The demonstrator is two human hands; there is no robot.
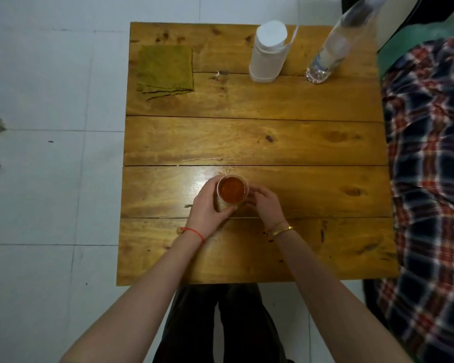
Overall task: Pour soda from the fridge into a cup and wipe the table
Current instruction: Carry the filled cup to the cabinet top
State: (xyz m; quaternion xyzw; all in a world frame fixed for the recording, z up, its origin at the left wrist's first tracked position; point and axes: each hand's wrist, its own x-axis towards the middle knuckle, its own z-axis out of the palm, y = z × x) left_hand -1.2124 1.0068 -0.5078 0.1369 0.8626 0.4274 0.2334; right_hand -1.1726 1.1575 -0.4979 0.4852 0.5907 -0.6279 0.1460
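Observation:
A clear cup [231, 191] filled with orange-red soda stands on the wooden table [254, 140], near its front middle. My left hand [207, 208] wraps around the cup's left side. Fingertips of my right hand [266, 203] touch the cup's right side; whether they grip it I cannot tell. A folded olive-green cloth [165, 72] lies flat at the table's far left corner. No soda bottle or can shows in this view.
A white cylindrical container [269, 52] stands at the table's far middle. A clear plastic bottle [333, 48] stands to its right. A plaid fabric [430, 166] runs along the table's right edge. White floor tiles [55, 179] lie to the left.

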